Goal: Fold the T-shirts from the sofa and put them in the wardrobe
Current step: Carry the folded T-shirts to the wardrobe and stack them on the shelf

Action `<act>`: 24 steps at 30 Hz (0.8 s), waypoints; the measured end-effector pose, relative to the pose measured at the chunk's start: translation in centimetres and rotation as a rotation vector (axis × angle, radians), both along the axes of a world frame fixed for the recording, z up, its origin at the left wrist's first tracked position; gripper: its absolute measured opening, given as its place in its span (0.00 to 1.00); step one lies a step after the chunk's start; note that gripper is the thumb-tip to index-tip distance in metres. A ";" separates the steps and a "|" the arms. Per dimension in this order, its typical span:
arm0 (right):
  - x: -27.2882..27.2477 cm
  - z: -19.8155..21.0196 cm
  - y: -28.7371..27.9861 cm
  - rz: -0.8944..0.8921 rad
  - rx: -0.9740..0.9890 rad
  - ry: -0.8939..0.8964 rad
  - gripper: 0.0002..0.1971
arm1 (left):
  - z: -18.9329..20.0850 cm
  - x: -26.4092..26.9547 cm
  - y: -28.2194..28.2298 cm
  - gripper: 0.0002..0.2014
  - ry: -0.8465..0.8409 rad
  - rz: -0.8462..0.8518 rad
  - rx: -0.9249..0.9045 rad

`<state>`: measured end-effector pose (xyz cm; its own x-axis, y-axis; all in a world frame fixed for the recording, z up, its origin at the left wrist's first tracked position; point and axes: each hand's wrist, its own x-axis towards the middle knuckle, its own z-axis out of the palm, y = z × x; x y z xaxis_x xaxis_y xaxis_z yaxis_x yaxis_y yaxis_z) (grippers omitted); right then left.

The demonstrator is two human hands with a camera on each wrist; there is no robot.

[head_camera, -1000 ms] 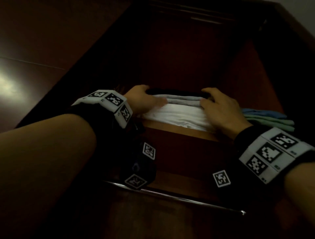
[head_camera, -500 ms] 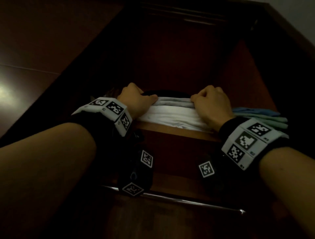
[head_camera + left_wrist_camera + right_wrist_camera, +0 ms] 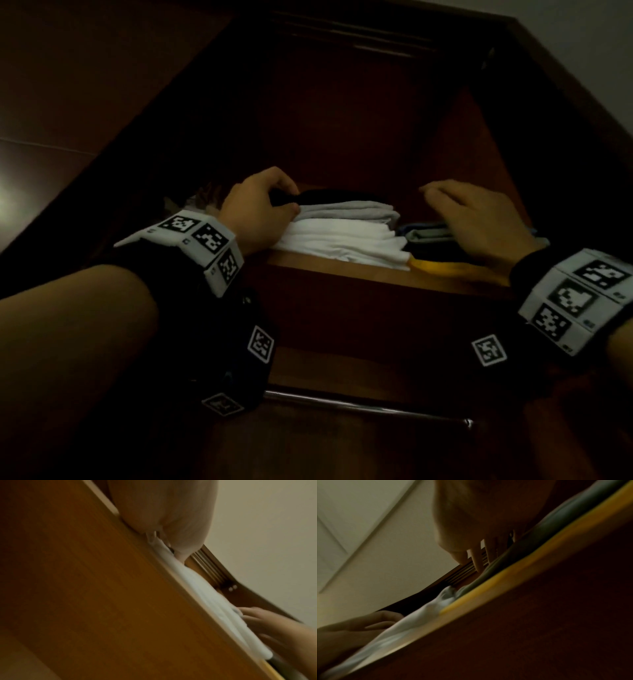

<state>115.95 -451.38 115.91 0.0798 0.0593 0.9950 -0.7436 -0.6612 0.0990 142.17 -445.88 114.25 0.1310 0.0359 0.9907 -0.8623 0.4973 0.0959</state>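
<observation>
A stack of folded T-shirts lies on the wardrobe shelf: white at the bottom, grey above it, black on top. My left hand is at the stack's left end, with fingers above and thumb below pinching the black shirt's edge. My right hand is off the stack, over the neighbouring pile, with its fingers loosely extended and holding nothing. In the left wrist view the white shirt runs along the shelf edge.
The neighbouring pile at the right holds blue, grey-green and dark cloth with a yellow layer at the bottom. A metal hanging rail runs below the shelf. Dark wardrobe walls close in on both sides, and a bare gap lies behind the stacks.
My right hand has let go of the stack's right end, moved right over the neighbouring pile and opened. My left hand has stayed at the left end.
</observation>
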 end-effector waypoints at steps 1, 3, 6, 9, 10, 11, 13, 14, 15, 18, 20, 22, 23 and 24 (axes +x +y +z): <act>-1.1 0.3 0.0 -0.069 0.043 0.019 0.17 | 0.1 -0.3 0.3 0.11 -0.007 0.035 -0.002; -3.1 0.7 -0.5 -0.193 0.196 0.089 0.18 | 0.4 -1.9 1.0 0.18 -0.019 0.157 -0.004; -4.8 0.6 -1.9 -0.099 0.331 0.041 0.12 | 1.1 -5.9 1.0 0.20 -0.113 0.317 0.035; -5.1 0.2 -2.6 0.104 0.330 -0.030 0.11 | 1.3 -9.0 -0.9 0.22 -0.187 0.430 0.230; -5.1 0.2 -2.7 0.150 0.310 -0.042 0.12 | 1.3 -9.7 -1.5 0.22 -0.214 0.479 0.290; -5.1 0.1 -2.8 0.167 0.284 -0.047 0.13 | 1.3 -10.1 -2.0 0.21 -0.249 0.516 0.311; -5.1 0.1 -3.2 0.144 0.246 -0.051 0.14 | 1.3 -10.6 -2.1 0.17 -0.307 0.511 0.296; -5.1 0.2 -3.5 0.102 0.235 -0.051 0.15 | 1.3 -10.7 -1.9 0.15 -0.322 0.483 0.285; -5.0 0.2 -3.7 0.049 0.217 -0.057 0.16 | 1.3 -10.8 -1.7 0.14 -0.336 0.469 0.276; -5.4 0.7 -4.1 0.015 0.086 -0.161 0.17 | 1.6 -10.9 -1.6 0.13 -0.345 0.459 0.242; -5.8 1.0 -3.7 0.069 0.018 -0.229 0.17 | 1.8 -10.9 -1.8 0.11 -0.334 0.429 0.198; -5.6 0.9 -3.4 0.068 -0.007 -0.178 0.15 | 1.9 -10.9 -2.0 0.11 -0.348 0.399 0.192; -5.2 0.7 -3.3 0.054 -0.015 -0.137 0.14 | 1.9 -10.8 -2.0 0.12 -0.366 0.372 0.200; -4.7 0.3 -3.2 0.031 -0.011 -0.103 0.14 | 1.9 -10.7 -2.1 0.13 -0.386 0.331 0.214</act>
<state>111.24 -454.60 116.24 -0.0245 0.0713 0.9972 -0.7298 -0.6830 0.0309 131.51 -447.98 116.20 -0.2273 -0.1937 0.9544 -0.9619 0.1974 -0.1890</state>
